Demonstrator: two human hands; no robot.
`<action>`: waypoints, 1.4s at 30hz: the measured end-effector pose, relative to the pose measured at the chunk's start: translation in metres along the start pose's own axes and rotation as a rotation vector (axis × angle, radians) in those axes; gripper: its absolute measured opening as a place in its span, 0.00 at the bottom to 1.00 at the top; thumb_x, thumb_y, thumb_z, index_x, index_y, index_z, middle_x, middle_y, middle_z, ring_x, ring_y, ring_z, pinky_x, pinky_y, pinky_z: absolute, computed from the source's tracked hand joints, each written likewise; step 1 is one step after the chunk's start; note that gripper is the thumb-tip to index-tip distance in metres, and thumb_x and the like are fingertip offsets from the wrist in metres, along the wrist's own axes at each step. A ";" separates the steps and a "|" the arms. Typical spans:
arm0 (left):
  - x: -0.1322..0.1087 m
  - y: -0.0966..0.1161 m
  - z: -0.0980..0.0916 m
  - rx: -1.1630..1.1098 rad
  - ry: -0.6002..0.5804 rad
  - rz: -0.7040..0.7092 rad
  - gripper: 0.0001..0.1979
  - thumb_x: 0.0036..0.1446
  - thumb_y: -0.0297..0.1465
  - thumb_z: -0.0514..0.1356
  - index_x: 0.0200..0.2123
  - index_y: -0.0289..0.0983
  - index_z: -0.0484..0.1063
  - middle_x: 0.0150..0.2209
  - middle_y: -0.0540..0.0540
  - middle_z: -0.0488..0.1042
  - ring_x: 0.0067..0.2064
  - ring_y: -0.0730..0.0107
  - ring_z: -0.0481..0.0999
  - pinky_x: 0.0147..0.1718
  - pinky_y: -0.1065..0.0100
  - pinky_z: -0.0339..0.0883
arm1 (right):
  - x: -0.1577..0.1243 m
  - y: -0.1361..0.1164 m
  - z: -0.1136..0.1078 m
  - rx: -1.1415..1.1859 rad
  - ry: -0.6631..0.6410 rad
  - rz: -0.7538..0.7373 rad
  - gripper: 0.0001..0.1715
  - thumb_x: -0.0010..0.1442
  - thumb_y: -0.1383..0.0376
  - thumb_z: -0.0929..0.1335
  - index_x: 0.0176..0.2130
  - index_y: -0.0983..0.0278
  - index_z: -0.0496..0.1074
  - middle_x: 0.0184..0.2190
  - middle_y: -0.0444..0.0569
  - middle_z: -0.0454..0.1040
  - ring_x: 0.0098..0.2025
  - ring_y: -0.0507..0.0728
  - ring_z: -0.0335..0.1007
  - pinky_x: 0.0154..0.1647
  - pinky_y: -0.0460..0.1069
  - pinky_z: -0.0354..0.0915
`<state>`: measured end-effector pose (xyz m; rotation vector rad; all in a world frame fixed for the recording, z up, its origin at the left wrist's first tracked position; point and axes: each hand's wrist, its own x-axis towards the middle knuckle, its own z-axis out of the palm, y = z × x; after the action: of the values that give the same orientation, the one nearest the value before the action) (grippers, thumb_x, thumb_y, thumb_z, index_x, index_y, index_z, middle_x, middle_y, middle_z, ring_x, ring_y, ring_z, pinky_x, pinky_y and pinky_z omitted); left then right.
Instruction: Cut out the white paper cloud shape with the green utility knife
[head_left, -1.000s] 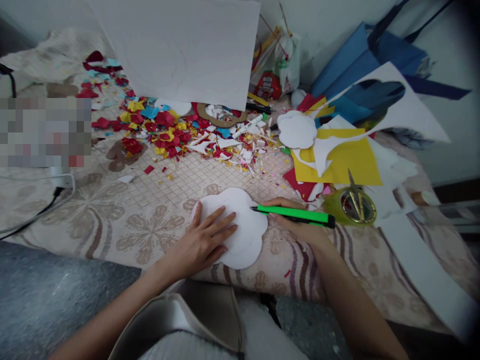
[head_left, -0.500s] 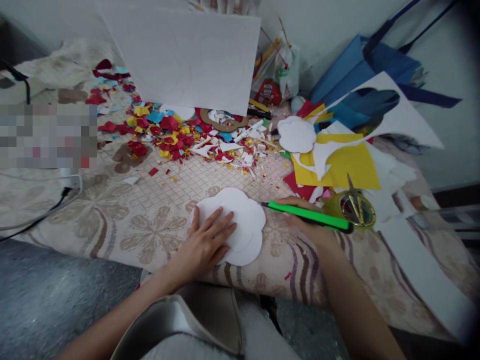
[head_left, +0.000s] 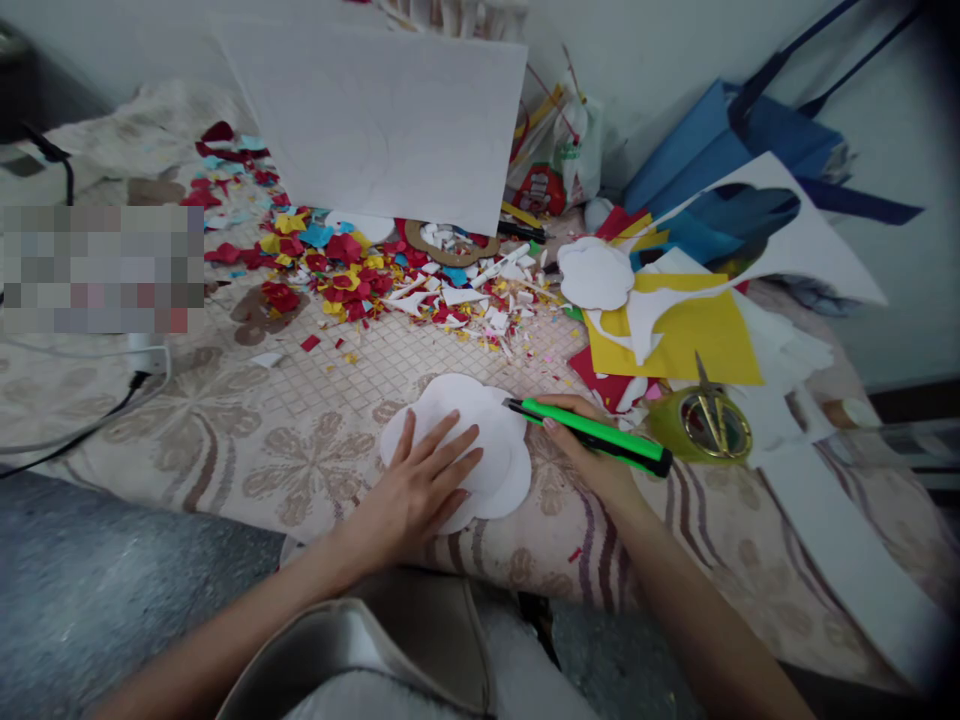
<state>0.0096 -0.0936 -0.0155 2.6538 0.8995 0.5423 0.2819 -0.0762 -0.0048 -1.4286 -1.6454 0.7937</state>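
A white flower-shaped paper cutout [head_left: 495,455] lies flat on the patterned tablecloth near the front edge, with a curved line inside its rim. My left hand [head_left: 420,480] presses on its left part with the fingers spread. A green and black utility knife [head_left: 600,437] is gripped in my right hand [head_left: 581,445], just right of the cutout. Its tip points left and reaches over the cutout's upper right edge; whether the blade touches the paper I cannot tell.
Coloured paper scraps [head_left: 352,265] cover the table's back. A white sheet [head_left: 397,130] stands behind them. To the right are yellow paper [head_left: 682,330], a smaller white flower cutout [head_left: 596,273], scissors [head_left: 712,410] on a tape roll, and a blue bag [head_left: 675,140]. Cables [head_left: 105,410] run at left.
My right hand has moved the knife left, so its tip now lies over the cutout's edge. My left hand keeps pressing the paper. The view has shifted slightly.
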 end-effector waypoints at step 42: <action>0.008 -0.011 0.012 -0.070 -0.085 0.057 0.19 0.69 0.26 0.51 0.62 0.36 0.67 0.66 0.40 0.65 0.70 0.55 0.57 0.68 0.37 0.39 | 0.013 -0.003 -0.006 0.010 -0.069 -0.039 0.13 0.65 0.58 0.68 0.48 0.57 0.76 0.45 0.47 0.81 0.48 0.58 0.76 0.51 0.54 0.71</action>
<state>0.0149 -0.0815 -0.0279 2.6242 0.7682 0.4616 0.2855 -0.0646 0.0031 -1.3725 -1.7137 0.8360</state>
